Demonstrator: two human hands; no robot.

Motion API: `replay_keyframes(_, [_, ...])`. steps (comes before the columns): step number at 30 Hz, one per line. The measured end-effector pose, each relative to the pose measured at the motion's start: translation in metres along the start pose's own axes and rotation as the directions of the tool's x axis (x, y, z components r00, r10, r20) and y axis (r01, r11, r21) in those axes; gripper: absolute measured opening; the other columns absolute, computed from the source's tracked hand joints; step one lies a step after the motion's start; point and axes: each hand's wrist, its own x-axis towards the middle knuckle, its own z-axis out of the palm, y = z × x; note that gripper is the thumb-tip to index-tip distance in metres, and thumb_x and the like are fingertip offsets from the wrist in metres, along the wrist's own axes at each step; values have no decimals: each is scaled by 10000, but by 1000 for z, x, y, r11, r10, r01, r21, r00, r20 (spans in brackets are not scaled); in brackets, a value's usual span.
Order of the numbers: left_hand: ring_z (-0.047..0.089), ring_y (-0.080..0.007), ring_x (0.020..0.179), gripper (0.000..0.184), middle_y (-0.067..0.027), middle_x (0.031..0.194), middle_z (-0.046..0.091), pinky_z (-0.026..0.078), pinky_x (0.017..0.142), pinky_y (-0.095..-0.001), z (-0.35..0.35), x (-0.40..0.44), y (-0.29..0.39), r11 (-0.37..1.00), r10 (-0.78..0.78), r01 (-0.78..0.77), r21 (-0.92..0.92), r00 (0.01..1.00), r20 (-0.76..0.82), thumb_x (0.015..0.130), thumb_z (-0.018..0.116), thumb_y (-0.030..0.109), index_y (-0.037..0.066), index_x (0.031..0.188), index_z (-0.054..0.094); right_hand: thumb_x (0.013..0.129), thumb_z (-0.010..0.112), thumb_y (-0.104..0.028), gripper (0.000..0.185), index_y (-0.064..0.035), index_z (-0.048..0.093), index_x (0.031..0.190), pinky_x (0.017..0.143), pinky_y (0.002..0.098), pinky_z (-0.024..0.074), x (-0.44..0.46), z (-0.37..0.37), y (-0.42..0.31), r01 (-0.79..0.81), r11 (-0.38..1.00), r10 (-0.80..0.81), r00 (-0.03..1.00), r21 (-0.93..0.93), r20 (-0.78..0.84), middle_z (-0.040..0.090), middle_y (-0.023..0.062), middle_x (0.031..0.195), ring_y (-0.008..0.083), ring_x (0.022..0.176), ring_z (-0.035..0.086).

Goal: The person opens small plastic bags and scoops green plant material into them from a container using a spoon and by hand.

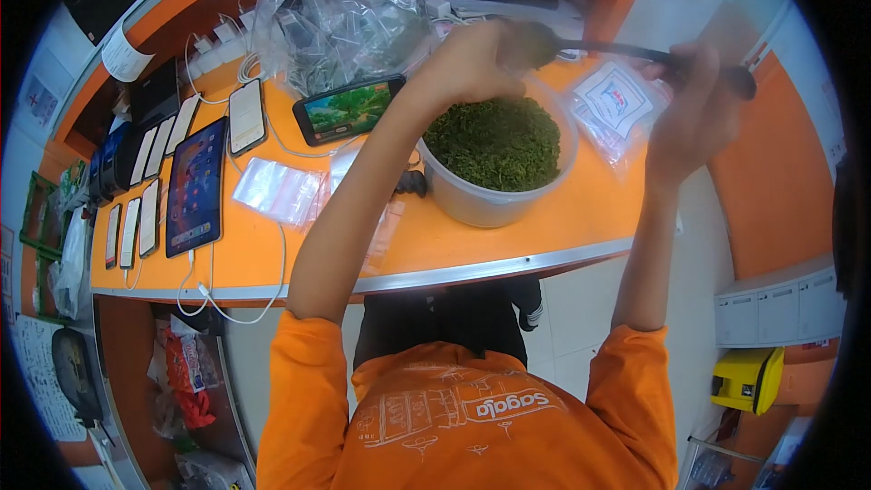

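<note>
My right hand [685,122], at the upper right, is closed round the dark handle of a long spoon [626,50]. The spoon reaches left over the back of a round translucent plastic tub [485,207]. Shredded green leaf material [494,145] fills the tub nearly to the rim. At the spoon's blurred head, which bears green material, my left hand [476,62] is curled with thumb and fingers bent. Its grip is partly hidden, so what it holds cannot be made out. Small clear zip bags [281,191] lie left of the tub, partly under my left forearm.
A phone playing a video [349,111] leans behind my left forearm. A tablet [197,186] and several phones with cables line the orange table's left side. A large clear plastic bag [336,23] stands at the back. A labelled packet [612,102] lies right of the tub.
</note>
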Motion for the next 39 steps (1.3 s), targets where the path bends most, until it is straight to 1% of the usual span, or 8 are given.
replay_keyframes(4, [552,-207,840,582,-131,883,576,427,764,-286,0,-1,1,974,-36,45,-221,998,43,522,743,178,-70,1000,521,914,408,-145,256,47,540,806,541,219,481,-5,-4,8,337,941,-330,930,-19,161,566,115,630,158,584,613])
replay_keyframes(13, [543,-140,796,457,-60,859,576,415,734,-247,7,1,-13,843,28,22,-537,996,85,530,724,64,-7,947,552,902,445,-210,251,17,536,846,542,235,423,-14,-7,9,481,843,-533,808,241,250,581,108,670,168,606,578])
replay_keyframes(16, [541,-133,794,435,-49,844,569,416,727,-242,9,1,-15,803,-12,71,-592,995,102,539,721,47,-1,937,553,913,417,-246,306,23,532,824,513,223,425,-13,-12,9,508,862,-494,836,3,238,593,109,655,156,583,578])
replay_keyframes(19, [546,-136,798,409,-47,826,560,423,735,-239,14,5,-24,792,32,35,-609,995,99,551,712,22,6,927,552,926,386,-258,353,42,517,794,531,235,475,-21,-1,8,244,970,-244,970,-8,-7,594,122,644,184,557,609])
replay_keyframes(27, [557,-154,821,380,-61,857,547,447,778,-260,13,2,-39,600,17,68,-797,995,98,589,674,-45,-28,944,541,917,412,-228,334,59,492,767,576,281,514,-23,-5,8,-5,999,-5,974,-46,-227,573,141,622,219,566,626])
replay_keyframes(33, [557,-164,842,399,-61,901,549,449,789,-259,11,2,-46,364,76,53,-930,993,87,602,643,-93,-21,983,546,864,496,-83,134,24,513,785,546,253,482,-49,-12,18,-36,990,0,966,135,259,579,108,651,176,569,611])
replay_keyframes(36, [553,-158,844,411,-58,905,551,448,792,-258,12,1,-49,378,119,78,-922,984,132,598,642,-98,-13,989,549,733,617,-12,64,-14,573,779,563,249,456,-48,-16,6,-12,999,41,679,-45,733,587,72,710,170,627,577])
replay_keyframes(39, [549,-154,843,425,-55,901,553,448,793,-259,13,0,-50,419,165,75,-905,974,157,591,645,-99,-7,995,550,690,660,-43,164,-30,612,846,646,275,446,-38,-19,6,-5,995,-90,424,102,901,590,67,797,183,733,552])
